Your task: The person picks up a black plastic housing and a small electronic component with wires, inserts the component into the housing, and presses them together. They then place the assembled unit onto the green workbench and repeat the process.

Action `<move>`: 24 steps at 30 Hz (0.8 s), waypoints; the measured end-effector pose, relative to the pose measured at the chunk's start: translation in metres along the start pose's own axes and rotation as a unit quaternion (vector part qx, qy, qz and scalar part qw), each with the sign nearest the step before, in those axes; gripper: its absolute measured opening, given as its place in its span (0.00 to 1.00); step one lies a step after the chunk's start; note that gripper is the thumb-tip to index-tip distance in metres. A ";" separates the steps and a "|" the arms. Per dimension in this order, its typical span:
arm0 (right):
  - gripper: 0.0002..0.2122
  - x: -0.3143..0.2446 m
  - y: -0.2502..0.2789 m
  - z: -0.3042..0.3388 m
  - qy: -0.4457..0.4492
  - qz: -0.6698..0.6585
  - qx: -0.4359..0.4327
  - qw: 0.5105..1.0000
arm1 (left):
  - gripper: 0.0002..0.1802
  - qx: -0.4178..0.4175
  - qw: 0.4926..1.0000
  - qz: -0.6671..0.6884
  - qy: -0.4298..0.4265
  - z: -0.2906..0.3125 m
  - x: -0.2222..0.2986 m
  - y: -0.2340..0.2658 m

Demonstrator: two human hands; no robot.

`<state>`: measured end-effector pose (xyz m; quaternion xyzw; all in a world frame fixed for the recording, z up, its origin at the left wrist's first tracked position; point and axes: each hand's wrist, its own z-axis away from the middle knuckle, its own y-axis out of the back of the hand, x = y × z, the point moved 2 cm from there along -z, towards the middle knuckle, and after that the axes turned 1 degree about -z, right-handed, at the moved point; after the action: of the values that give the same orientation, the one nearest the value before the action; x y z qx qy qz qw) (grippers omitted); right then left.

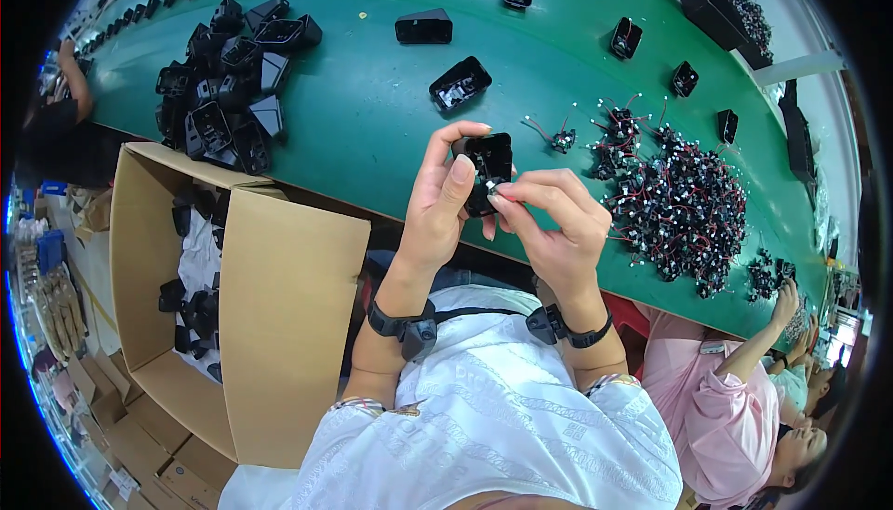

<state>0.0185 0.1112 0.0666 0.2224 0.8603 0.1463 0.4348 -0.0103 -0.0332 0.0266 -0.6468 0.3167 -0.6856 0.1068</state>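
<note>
Near the table's front edge, my left hand (pixel 439 189) is wrapped round a black plastic housing (pixel 499 150), its hollow side facing up. My right hand (pixel 561 222) pinches a small white wire connector (pixel 492 185) at the housing's opening. A bit of red wire shows by those fingertips; whether the connector touches the inside, I cannot tell. Just beyond my hands lies another open housing (pixel 459 85) with pale parts inside. One small wired component (pixel 563 140) lies apart, right of the held housing, beside a big heap of wired components (pixel 684 203).
Black housings (pixel 223 82) are piled at the left on the green table (pixel 363 92), and more stand spaced along its far side. An open cardboard box (pixel 288 315) with black parts inside stands at my left. At the right, a person in pink (pixel 716 398) reaches onto the table.
</note>
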 end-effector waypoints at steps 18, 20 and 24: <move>0.07 0.003 -0.021 0.017 -0.046 0.001 0.042 0.998 | 0.37 0.025 0.998 -0.061 0.017 0.005 0.000 -0.004; 0.09 0.000 -0.014 0.010 -0.036 0.016 0.026 0.999 | 0.36 0.028 0.997 -0.063 0.016 0.005 -0.001 -0.002; 0.10 -0.010 0.000 0.002 -0.040 0.076 -0.016 0.996 | 0.34 0.017 0.996 -0.079 0.021 0.004 -0.005 -0.004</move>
<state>0.0255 0.1060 0.0717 0.2856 0.8202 0.1837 0.4603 -0.0046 -0.0289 0.0246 -0.6537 0.2549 -0.7102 0.0565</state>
